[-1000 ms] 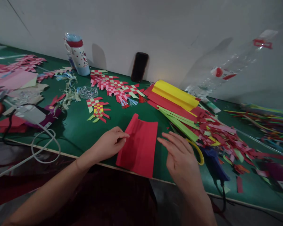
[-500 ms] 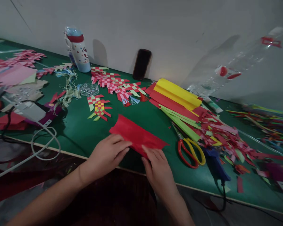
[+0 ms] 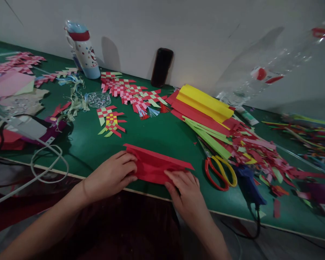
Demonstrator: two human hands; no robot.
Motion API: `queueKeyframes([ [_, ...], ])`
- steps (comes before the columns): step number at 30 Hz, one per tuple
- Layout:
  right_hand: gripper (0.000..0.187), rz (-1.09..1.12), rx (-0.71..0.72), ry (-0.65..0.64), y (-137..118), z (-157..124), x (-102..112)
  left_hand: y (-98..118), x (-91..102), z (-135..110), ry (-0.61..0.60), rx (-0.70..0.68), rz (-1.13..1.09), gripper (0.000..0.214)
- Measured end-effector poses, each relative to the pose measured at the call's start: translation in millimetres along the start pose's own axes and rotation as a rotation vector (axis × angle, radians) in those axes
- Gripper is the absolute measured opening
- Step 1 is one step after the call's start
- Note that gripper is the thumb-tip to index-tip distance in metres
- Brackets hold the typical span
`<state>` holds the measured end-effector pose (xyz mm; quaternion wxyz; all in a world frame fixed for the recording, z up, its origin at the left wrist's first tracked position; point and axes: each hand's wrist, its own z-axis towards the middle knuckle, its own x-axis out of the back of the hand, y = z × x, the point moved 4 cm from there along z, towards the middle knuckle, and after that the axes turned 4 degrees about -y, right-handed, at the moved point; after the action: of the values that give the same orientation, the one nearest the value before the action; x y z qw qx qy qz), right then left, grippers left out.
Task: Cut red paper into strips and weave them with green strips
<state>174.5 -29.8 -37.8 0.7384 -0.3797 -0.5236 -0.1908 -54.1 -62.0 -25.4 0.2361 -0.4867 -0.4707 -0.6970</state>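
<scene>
A red paper sheet (image 3: 154, 165) lies folded near the front edge of the green table (image 3: 157, 133). My left hand (image 3: 111, 177) grips its left end with curled fingers. My right hand (image 3: 185, 193) presses on the paper's right part, fingers closed over the fold. Red-and-yellow-handled scissors (image 3: 219, 171) lie just right of my right hand.
Woven red, pink and green paper pieces (image 3: 130, 95) lie behind, with a bottle (image 3: 82, 48), a dark phone (image 3: 161, 66) against the wall and a small clear dish (image 3: 99, 99). Yellow and red sheets (image 3: 204, 104), paper scraps (image 3: 260, 151), a blue glue gun (image 3: 249, 182) and a white cable (image 3: 47, 166) surround.
The flat red sheet was picked up, turned and folded over toward me. Both hands came together on it at the table's front edge. The camera tilted slightly.
</scene>
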Motion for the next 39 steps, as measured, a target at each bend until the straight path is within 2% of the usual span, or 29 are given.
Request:
queueKeyframes([
  [2, 0.025, -0.015, -0.001, -0.002, -2, 0, -1, 0, -1.3, -3, -0.008, 0.003, -0.007, 0.006],
  [6, 0.014, 0.019, -0.005, -0.007, -4, -2, -1, -2, -4.0, -6, 0.013, 0.014, 0.006, 0.02],
  [12, 0.019, 0.029, -0.008, 0.014, -3, -6, -3, 1, -1.8, -5, 0.001, 0.001, -0.026, 0.015],
  [14, 0.026, 0.008, -0.005, 0.042, -1, -5, -3, 2, -1.0, -3, 0.028, -0.009, -0.012, 0.015],
  [17, 0.018, -0.024, 0.021, 0.094, 0, -3, -3, 0, -1.4, -2, 0.11, 0.008, 0.066, 0.019],
  [19, 0.02, -0.053, 0.043, 0.101, 0, -4, -2, -2, -3.6, -3, 0.133, 0.004, 0.103, 0.019],
  [24, 0.02, -0.059, 0.03, 0.012, 4, -8, -5, -9, -10.3, -8, 0.063, 0.006, 0.027, 0.014],
  [32, 0.026, -0.075, -0.071, 0.044, 4, -1, -8, -11, -10.4, -2, -0.016, 0.174, 0.133, 0.019],
  [39, 0.026, -0.121, -0.087, 0.031, 12, -3, -12, -9, -7.9, -2, 0.003, 0.151, 0.158, 0.022],
])
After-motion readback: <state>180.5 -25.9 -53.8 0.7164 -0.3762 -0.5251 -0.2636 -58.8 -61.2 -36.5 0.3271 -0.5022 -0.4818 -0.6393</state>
